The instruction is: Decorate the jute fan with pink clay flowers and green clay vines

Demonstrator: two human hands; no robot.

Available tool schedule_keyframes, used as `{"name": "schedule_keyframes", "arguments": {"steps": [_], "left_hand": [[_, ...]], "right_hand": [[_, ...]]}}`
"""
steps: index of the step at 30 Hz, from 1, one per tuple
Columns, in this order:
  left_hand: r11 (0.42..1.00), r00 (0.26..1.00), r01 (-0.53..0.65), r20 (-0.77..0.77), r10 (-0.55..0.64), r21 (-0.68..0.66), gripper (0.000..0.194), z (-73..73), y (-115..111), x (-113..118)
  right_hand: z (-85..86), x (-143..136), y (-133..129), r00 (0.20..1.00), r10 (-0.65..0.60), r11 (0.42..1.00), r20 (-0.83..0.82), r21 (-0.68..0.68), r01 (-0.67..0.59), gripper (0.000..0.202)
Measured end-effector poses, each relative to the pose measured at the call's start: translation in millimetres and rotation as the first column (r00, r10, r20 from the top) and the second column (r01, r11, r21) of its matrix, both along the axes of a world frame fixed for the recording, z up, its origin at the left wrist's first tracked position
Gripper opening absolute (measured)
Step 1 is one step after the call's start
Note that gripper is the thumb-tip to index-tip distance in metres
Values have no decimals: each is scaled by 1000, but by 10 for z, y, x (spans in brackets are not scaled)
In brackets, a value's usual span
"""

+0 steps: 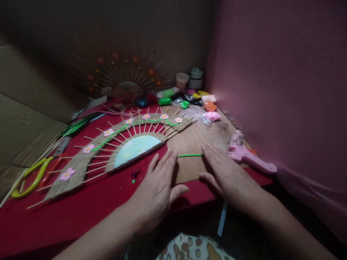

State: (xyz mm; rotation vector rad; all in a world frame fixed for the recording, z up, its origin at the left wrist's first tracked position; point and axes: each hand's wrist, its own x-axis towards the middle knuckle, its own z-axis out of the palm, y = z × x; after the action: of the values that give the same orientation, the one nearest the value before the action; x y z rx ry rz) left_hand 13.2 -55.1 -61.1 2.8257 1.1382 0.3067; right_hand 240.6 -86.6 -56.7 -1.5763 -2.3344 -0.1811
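A thin green clay strand (190,155) lies across a brown board (187,173), stretched between my two hands. My left hand (159,180) rests flat over the strand's left end, its fingers extended and thumb apart. Over the right end lies my right hand (222,169), also flat, with the fingers stretched forward. Left of my hands is a woven fan-shaped craft (108,144) with wooden sticks, pink flowers and a wavy green line along its outer band. Its inner half-circle (138,146) is light blue.
A pink glue gun (249,157) lies at the board's right edge. Yellow-handled scissors (32,177) lie at the left on the red cloth (108,202). Coloured clay packets (210,105), a cup (182,80) and a second stick fan (127,88) stand at the back, near the walls.
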Motion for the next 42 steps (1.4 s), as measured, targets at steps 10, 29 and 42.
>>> {"name": "schedule_keyframes", "arguments": {"steps": [10,29,42], "left_hand": [[1000,1000,-3,-19,4,14,77,-5,-21,23],[993,999,-49,26,46,109,45,187,166,108],[991,994,23,-107,-9,132,66,39,-5,342]], "right_hand": [[45,32,-15,999,7,997,40,72,-9,51],[153,15,65,1000,-3,1000,13,-10,3,30],[-39,-73,-125,997,-40,998,62,43,37,53]]}}
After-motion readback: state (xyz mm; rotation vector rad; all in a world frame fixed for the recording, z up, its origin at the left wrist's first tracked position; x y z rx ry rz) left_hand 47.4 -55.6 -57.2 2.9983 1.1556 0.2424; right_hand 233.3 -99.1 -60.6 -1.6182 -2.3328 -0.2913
